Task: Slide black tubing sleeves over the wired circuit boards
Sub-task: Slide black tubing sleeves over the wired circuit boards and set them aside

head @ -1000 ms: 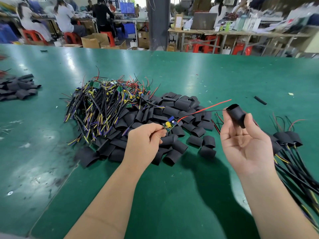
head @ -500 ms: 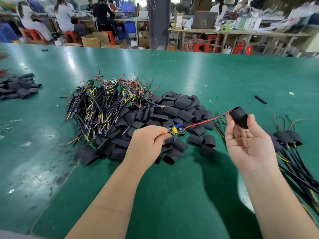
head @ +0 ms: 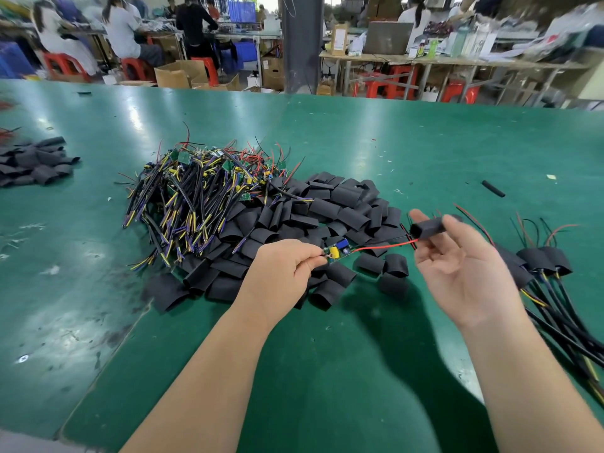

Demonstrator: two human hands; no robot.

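Head view, itemised for you, operator.

Your left hand (head: 282, 276): curled shut, pinching the near end of one small circuit board (head: 338, 250), a green board with a yellow and a blue component, held just above the pile of loose black sleeves (head: 330, 220).

Red wire (head: 382, 246): runs from the far end of that board rightward to the mouth of the sleeve in your other hand. A thin black wire runs alongside it.

Your right hand (head: 464, 273): palm up, lower fingers loosely spread, thumb and forefinger closed on one black sleeve (head: 426, 229). The sleeve lies roughly level, its open end facing the board. The board is outside the sleeve, with a length of bare wire between them. Red wire ends show beyond the sleeve's far side.

Unsleeved stock (head: 202, 197): a tangled heap of wired boards with black, yellow and purple leads, left of centre, touching the sleeve pile.

Finished units (head: 542, 266): several sleeved boards with black cables at the right edge of the green table (head: 327, 371), near your right wrist.

Second sleeve heap (head: 32, 165): far left, well apart from the rest.

One narrow black tube piece (head: 493, 188): alone, beyond your right hand.

Background: seated people, red stools, cardboard boxes; blurred.
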